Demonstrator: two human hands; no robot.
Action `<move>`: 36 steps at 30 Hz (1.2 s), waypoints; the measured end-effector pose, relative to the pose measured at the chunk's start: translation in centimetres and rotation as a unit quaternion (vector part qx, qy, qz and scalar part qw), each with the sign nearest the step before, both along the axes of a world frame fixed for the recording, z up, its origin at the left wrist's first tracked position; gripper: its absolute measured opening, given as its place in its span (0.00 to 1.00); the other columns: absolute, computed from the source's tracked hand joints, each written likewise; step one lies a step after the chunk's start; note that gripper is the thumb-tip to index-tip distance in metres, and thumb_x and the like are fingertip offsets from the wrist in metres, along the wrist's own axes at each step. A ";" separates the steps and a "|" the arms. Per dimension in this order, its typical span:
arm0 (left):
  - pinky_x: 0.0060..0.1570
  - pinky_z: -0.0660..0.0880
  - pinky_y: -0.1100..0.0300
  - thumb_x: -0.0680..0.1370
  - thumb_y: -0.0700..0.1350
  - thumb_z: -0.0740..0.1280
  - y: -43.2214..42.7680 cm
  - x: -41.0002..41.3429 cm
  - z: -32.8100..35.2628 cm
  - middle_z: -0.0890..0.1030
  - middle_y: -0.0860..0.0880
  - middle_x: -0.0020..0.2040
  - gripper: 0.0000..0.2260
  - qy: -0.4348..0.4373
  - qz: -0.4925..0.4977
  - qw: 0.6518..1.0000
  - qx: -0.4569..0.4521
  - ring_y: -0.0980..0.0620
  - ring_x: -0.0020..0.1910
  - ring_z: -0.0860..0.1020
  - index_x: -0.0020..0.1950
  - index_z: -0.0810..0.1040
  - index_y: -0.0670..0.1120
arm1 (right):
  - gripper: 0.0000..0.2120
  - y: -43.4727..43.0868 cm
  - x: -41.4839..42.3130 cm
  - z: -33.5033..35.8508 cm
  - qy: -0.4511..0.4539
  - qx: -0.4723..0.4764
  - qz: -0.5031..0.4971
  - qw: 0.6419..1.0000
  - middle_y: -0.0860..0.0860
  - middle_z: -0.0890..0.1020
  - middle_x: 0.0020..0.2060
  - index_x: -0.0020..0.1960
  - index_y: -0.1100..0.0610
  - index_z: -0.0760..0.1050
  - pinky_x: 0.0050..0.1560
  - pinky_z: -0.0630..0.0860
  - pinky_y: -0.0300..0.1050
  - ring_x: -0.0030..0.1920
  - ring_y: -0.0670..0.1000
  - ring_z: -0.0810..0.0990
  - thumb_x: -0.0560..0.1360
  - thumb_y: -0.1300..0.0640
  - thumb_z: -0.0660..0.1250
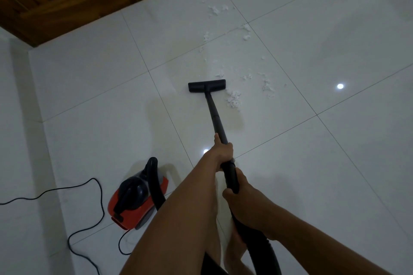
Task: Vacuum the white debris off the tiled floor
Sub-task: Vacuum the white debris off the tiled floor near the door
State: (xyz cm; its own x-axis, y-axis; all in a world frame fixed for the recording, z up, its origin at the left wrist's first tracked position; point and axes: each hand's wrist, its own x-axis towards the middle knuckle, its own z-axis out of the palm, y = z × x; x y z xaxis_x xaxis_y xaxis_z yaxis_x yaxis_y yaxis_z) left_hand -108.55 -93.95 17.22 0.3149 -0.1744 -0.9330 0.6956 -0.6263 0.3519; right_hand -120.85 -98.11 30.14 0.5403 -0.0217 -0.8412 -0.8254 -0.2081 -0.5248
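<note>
Debris — white fluffy scraps [234,100] scattered over the glossy white tiled floor [312,163], nearest clump just beside the right end of the flat black floor nozzle [207,85]. Gripped the black vacuum wand [215,116] with both hands — left hand [221,152] ahead, right hand [243,194] curled round it just behind.
</note>
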 end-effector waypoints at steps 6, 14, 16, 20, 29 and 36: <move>0.34 0.76 0.56 0.85 0.49 0.55 -0.5 1.8 -1.2 0.77 0.43 0.44 0.33 -0.005 0.004 1.000 -0.001 0.51 0.39 0.77 0.80 0.35 0.61 | 0.28 -0.6 1.6 -1.0 -0.005 0.004 -0.001 1.000 0.49 0.76 0.37 0.82 0.50 0.48 0.25 0.70 0.28 0.31 0.43 0.75 0.86 0.52 0.55; 0.38 0.78 0.55 0.84 0.49 0.55 -1.1 4.2 -3.2 0.76 0.42 0.50 0.33 -0.018 0.000 1.000 -0.005 0.50 0.41 0.77 0.79 0.35 0.62 | 0.29 -1.3 3.6 -3.0 -0.008 0.009 -0.006 1.000 0.51 0.77 0.36 0.82 0.47 0.46 0.28 0.74 0.34 0.29 0.44 0.76 0.86 0.52 0.56; 0.37 0.77 0.56 0.84 0.49 0.55 -1.2 4.9 -3.7 0.76 0.42 0.49 0.33 -0.021 0.003 1.000 -0.009 0.51 0.40 0.77 0.80 0.35 0.62 | 0.29 -1.3 4.1 -3.6 -0.007 0.009 -0.004 1.000 0.52 0.77 0.36 0.82 0.47 0.45 0.28 0.74 0.34 0.28 0.44 0.75 0.85 0.53 0.56; 0.37 0.77 0.56 0.84 0.48 0.55 -1.2 6.1 -4.4 0.76 0.43 0.45 0.32 -0.030 0.002 0.999 -0.011 0.51 0.38 0.76 0.80 0.37 0.62 | 0.29 -1.2 5.1 -4.9 -0.009 -0.005 -0.001 1.000 0.52 0.76 0.36 0.81 0.46 0.45 0.29 0.76 0.36 0.27 0.45 0.75 0.86 0.53 0.56; 0.44 0.79 0.53 0.85 0.49 0.55 -1.4 8.2 -6.1 0.77 0.42 0.48 0.33 -0.043 -0.012 0.999 -0.003 0.51 0.39 0.77 0.79 0.35 0.62 | 0.32 -0.9 6.4 -7.5 0.005 -0.004 -0.025 1.000 0.55 0.79 0.38 0.81 0.40 0.41 0.29 0.80 0.42 0.25 0.47 0.77 0.85 0.53 0.56; 0.43 0.79 0.54 0.85 0.50 0.54 -1.4 8.9 -7.3 0.77 0.44 0.50 0.32 -0.058 -0.012 0.998 -0.004 0.51 0.39 0.77 0.80 0.35 0.62 | 0.32 -0.4 6.7 -10.1 -0.003 -0.024 -0.025 0.999 0.54 0.80 0.39 0.80 0.39 0.40 0.28 0.79 0.39 0.26 0.46 0.77 0.85 0.50 0.57</move>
State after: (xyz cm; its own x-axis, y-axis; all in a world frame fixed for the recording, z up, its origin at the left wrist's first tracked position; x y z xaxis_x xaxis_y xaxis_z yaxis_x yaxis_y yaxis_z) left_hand -99.61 -95.40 9.89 0.4160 -0.1905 -0.8892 0.6345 -0.6396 0.4339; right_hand -114.19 -98.47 20.03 0.5423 -0.0892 -0.8354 -0.8325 -0.1916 -0.5199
